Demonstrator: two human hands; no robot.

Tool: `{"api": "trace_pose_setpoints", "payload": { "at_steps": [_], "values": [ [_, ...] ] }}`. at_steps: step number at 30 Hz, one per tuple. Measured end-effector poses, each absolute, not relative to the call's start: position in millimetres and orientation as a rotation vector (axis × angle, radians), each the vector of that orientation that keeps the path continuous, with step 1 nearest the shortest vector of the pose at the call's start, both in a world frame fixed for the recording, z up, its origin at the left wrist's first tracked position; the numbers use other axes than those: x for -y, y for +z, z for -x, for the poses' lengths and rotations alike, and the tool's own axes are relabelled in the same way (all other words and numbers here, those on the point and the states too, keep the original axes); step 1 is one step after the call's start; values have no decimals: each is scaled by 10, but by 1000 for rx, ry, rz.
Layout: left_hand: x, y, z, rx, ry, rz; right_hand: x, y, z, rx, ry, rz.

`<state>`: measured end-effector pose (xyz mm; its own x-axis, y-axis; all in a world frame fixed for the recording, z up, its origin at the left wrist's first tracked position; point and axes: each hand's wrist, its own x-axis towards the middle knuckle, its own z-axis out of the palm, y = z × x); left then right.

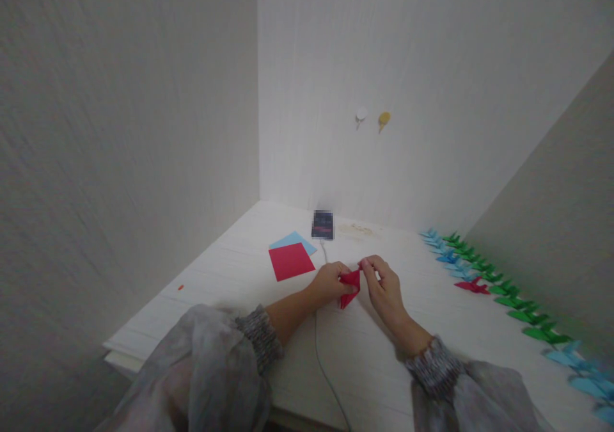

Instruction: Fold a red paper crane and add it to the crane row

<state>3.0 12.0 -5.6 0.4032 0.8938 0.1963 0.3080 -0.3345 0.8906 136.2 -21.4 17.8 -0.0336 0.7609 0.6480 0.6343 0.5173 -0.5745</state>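
A partly folded piece of red origami paper (351, 281) is held above the white table between both hands. My left hand (330, 281) grips its left side, thumb across the front and fingers behind. At its upper right corner, my right hand (382, 285) pinches the tip between thumb and index finger. To the left of the hands lie a flat red paper square (291, 261) and, partly under it, a light blue paper sheet (293, 238).
A phone (323, 225) stands near the wall, its white cable (323, 368) running under my hands to the front edge. Rows of folded paper cranes, green (515, 303), blue (448, 256) and one red crane (472, 286), line the right side. An orange scrap (180, 287) lies left.
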Motion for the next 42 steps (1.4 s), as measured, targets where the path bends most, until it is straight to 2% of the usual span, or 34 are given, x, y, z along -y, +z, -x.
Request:
{"api": "trace_pose_setpoints", "payload": {
  "at_steps": [12,21,27,31,42],
  "values": [
    [-170,-64,0,-964,1231,-1613,120,63,-1411,1876,225,1151],
    [-184,-141,-32,-918,1256,-1588,109,60,-1379,1866,114,1214],
    [-171,-86,-39,-856,1407,-1497,150,88,-1331,1797,411,1144],
    [-118,-12,-44,-756,1375,-1439,151,92,-1326,1735,557,1102],
    [-104,24,-10,-721,1287,-1361,107,28,-1379,1673,481,1145]
  ]
}}
